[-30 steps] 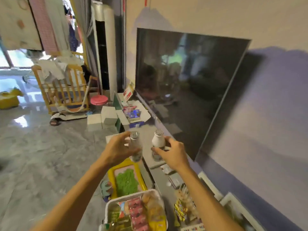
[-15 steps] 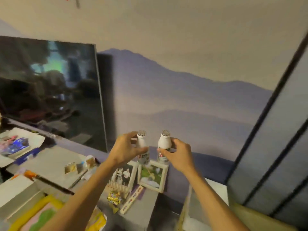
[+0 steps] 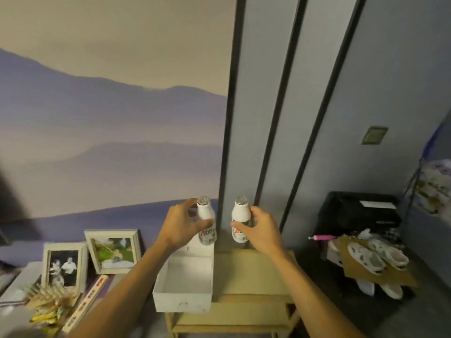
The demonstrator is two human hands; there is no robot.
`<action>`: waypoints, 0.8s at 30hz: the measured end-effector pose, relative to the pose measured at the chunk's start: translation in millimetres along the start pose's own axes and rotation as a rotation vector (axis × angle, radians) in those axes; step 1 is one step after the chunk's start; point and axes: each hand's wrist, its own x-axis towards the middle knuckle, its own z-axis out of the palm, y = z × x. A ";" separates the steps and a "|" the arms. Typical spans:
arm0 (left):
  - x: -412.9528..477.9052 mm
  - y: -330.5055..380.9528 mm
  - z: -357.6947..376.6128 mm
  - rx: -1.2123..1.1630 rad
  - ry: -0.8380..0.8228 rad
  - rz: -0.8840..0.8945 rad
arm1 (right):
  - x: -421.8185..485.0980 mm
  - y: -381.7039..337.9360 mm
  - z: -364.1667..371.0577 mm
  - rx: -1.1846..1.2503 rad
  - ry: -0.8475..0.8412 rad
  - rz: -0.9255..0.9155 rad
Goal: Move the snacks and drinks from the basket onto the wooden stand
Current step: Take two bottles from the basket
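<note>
Left hand (image 3: 181, 228) grips small white plastic drink bottle (image 3: 205, 214); right hand (image 3: 263, 231) grips second white bottle (image 3: 240, 217). Both upright above light wooden stand (image 3: 253, 272), not yet placed. Basket out of view.

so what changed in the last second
The left hand and right hand carried the left bottle and right bottle rightward, away from the television and basket, over to the wooden stand. Unchanged: each hand grips its bottle upright.
</note>
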 end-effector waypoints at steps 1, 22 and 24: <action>4.2 1.5 17.2 -0.010 0.003 -0.005 | 3.3 14.6 -7.8 0.003 0.004 0.013; 98.5 -200.0 296.6 -0.007 0.097 -0.380 | 112.2 318.5 122.1 0.058 -0.010 0.241; 104.7 -230.8 322.4 0.001 0.138 -0.396 | 120.6 351.7 146.4 0.073 -0.033 0.245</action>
